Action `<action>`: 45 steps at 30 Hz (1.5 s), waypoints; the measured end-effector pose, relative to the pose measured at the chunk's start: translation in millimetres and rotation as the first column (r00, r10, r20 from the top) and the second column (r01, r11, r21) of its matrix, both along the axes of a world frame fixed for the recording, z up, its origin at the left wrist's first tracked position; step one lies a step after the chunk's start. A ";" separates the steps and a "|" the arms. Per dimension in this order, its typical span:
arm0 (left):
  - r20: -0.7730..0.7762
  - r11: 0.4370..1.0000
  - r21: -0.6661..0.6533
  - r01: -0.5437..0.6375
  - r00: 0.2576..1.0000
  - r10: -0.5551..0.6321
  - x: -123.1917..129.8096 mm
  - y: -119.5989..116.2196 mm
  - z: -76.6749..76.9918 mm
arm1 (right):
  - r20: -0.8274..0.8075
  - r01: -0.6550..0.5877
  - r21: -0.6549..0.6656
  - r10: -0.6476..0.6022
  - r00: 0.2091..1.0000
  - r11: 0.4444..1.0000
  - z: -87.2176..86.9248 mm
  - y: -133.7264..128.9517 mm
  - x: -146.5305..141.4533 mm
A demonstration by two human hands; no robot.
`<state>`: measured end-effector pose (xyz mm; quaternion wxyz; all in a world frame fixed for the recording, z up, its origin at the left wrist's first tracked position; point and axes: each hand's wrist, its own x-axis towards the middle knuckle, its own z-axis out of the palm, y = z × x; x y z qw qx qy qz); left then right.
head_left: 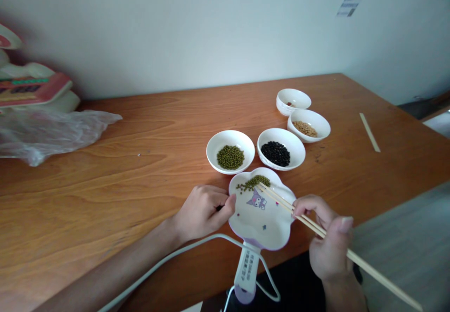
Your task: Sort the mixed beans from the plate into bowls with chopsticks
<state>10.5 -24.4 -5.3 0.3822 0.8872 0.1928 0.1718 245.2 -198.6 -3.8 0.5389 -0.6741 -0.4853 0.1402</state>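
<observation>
My right hand (330, 244) is closed around a pair of wooden chopsticks (312, 225), whose tips touch green mung beans (259, 181) at the far side of a flower-shaped dish (267, 232) with a handle. The dish is white with a purple rim and a cartoon figure. At its left edge, my left hand (206, 211) grips the rim with thumb and curled fingers. Just behind the dish stand a white bowl (214, 145) of mung beans and a white bowl (298, 148) of black beans.
Farther back are a white bowl (321, 126) with pale yellow beans and another bowl (283, 103) with a few brown bits. A pale strip (370, 133) lies at the right. Clear plastic (59, 133) and a toy (38, 87) are at the left. A white cable (168, 257) crosses the dish's handle.
</observation>
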 end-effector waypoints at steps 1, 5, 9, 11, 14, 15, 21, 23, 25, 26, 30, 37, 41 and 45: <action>0.000 1.000 0.000 -0.003 1.000 0.003 0.0 -0.1 0.0 | 0.009 -0.001 0.013 0.001 1.000 1.000 0.3 0.2 -1.2; -0.007 1.000 0.003 -0.003 1.000 0.003 -0.3 -0.2 -0.1 | 0.039 -0.017 0.071 0.014 0.999 0.997 1.4 1.8 -3.8; -0.016 1.000 0.008 -0.004 1.000 0.004 -0.7 0.3 0.2 | 0.026 0.004 0.107 -0.007 1.000 0.994 -0.2 2.7 -2.4; -0.015 1.000 0.011 -0.007 1.000 0.007 -0.7 0.5 0.3 | 0.011 0.015 0.127 -0.017 1.000 0.992 0.9 1.8 -1.9; -0.015 1.000 0.010 -0.005 1.000 0.005 -0.5 0.6 -0.1 | -0.053 0.045 0.142 -0.037 0.998 0.989 10.1 2.0 -5.2; -0.017 1.000 0.010 -0.004 1.000 0.004 -0.4 0.6 -0.5 | -0.079 0.055 0.155 -0.043 0.996 0.986 15.4 3.7 -7.8; -0.033 1.000 0.022 0.005 0.999 -0.004 -1.1 0.8 -2.8 | -0.195 0.028 0.271 0.026 0.980 0.962 50.8 37.0 -32.6; -0.031 1.000 0.023 0.005 1.000 -0.004 -1.3 0.9 -3.0 | -0.215 -0.015 0.251 0.071 0.974 0.968 55.6 47.3 -37.9; -0.032 1.000 0.027 0.004 0.999 -0.003 -1.3 0.6 -2.6 | -0.214 -0.027 0.238 0.079 0.974 0.971 55.1 50.2 -38.7; -0.033 1.000 0.029 0.002 0.999 -0.001 -1.3 0.4 -2.2 | -0.208 -0.014 0.240 0.066 0.976 0.971 53.3 48.6 -37.3; -0.037 1.000 0.027 0.001 0.999 0.000 -1.3 -0.7 -0.2 | -0.142 0.062 0.230 -0.029 0.989 0.971 41.0 29.4 -24.6; -0.023 0.999 0.032 -0.003 1.000 0.003 -0.7 0.6 -0.1 | -0.041 0.067 0.053 -0.064 0.997 0.996 14.2 -2.1 -0.2; -0.021 0.999 0.034 -0.002 1.000 0.002 -1.0 0.4 -0.2 | -0.008 0.044 0.019 -0.044 0.999 0.999 3.4 -4.5 6.1; -0.018 1.000 0.026 0.000 1.000 0.001 -1.4 -0.3 -1.2 | 0.028 0.040 0.019 -0.040 0.999 0.999 3.0 -0.7 3.4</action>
